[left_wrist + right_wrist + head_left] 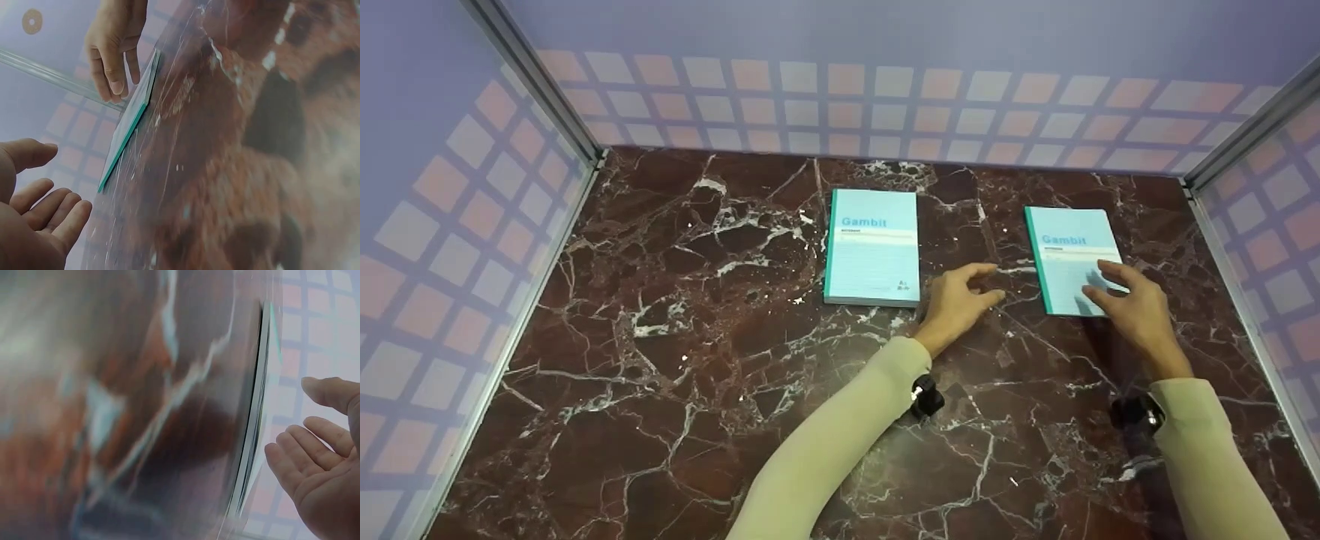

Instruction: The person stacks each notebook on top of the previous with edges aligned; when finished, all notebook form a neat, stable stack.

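Two pale blue notebooks with green spines lie on the marbled tabletop. The left notebook (873, 255) looks thick, and my left hand (956, 304) is just off its lower right corner, thumb and fingers apart with nothing between them. Over the lower right part of the right notebook (1072, 262) hovers my right hand (1136, 311), its fingers loosely bent and holding nothing. The left wrist view shows the right notebook's green spine (126, 138) beyond my left fingers. In the right wrist view the notebook's page edge (256, 410) stands beside my right hand, apart from it.
A dark red marbled table (675, 420) with white veins spreads under both arms. Lilac panels with pink and white squares (847, 82) close it off at the back and both sides. Metal posts (540, 82) stand at the rear corners.
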The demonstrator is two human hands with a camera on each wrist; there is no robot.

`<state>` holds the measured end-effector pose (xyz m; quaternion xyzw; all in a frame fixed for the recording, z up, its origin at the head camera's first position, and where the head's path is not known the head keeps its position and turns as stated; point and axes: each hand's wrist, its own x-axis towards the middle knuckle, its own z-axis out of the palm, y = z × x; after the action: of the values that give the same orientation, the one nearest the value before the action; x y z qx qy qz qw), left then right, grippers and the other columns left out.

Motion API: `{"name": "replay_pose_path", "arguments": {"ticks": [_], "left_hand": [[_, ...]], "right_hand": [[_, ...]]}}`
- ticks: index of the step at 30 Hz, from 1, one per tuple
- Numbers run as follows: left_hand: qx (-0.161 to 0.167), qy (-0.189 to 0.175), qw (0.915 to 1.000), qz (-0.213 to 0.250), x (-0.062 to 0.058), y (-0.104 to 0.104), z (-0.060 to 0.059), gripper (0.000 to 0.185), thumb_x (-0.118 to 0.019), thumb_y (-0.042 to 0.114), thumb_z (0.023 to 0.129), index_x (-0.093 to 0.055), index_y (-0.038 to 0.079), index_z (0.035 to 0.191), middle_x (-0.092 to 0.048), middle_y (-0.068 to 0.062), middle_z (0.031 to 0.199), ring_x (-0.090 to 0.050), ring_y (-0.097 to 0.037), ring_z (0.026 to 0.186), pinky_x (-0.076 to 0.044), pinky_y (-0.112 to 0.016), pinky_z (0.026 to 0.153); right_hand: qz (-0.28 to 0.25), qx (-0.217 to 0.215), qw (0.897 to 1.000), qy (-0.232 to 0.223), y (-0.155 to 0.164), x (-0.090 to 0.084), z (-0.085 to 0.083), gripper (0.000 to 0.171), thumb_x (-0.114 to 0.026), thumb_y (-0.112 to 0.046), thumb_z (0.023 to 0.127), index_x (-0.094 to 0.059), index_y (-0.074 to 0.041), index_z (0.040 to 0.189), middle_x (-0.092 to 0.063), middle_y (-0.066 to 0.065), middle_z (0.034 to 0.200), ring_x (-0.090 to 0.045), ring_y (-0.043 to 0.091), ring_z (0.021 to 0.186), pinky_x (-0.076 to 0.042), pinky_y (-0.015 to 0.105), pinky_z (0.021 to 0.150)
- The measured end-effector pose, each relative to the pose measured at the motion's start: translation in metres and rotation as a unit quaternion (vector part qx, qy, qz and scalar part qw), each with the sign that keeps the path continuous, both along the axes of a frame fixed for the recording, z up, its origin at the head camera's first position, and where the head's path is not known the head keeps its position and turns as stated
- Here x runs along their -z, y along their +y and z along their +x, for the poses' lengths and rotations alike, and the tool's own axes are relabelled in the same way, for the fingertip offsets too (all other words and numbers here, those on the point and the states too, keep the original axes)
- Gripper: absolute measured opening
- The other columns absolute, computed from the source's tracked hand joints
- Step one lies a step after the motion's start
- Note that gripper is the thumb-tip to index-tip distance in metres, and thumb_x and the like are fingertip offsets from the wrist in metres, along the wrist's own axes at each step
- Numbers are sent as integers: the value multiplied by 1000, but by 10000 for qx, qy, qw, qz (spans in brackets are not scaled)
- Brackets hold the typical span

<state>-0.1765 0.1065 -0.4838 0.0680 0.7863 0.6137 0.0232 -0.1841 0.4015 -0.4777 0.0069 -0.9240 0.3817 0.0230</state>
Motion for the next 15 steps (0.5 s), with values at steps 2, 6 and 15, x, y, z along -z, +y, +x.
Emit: {"name": "replay_pose_path", "arguments": {"ticks": [2, 6, 15], "left_hand": [[117, -60, 9999, 107, 0, 6, 0, 41, -85, 10, 93, -74, 8, 133, -74, -6, 129, -73, -23, 112, -55, -14, 86], [243, -175, 9995, 118, 1, 18, -2, 45, -86, 11, 92, -74, 8, 134, -74, -5, 130, -72, -20, 112, -55, -15, 86], [655, -386, 9970, -170, 9, 36, -3, 47, -85, 14, 93, -72, 13, 138, -73, 1, 132, -70, -15, 114, -54, -16, 90]], "right_hand": [[70, 46, 9999, -73, 7, 0, 2, 59, -74, -22, 103, -53, 6, 151, -53, 35, 148, -58, 56, 127, -39, 0, 75], [306, 135, 9993, -182, 16, 2, 4, 62, -74, -26, 103, -53, 5, 152, -54, 34, 148, -57, 55, 129, -51, 16, 86], [516, 273, 9979, -272, 29, 3, 10, 61, -74, -23, 102, -52, 10, 150, -52, 39, 146, -47, 60, 135, -37, 72, 111]]}}
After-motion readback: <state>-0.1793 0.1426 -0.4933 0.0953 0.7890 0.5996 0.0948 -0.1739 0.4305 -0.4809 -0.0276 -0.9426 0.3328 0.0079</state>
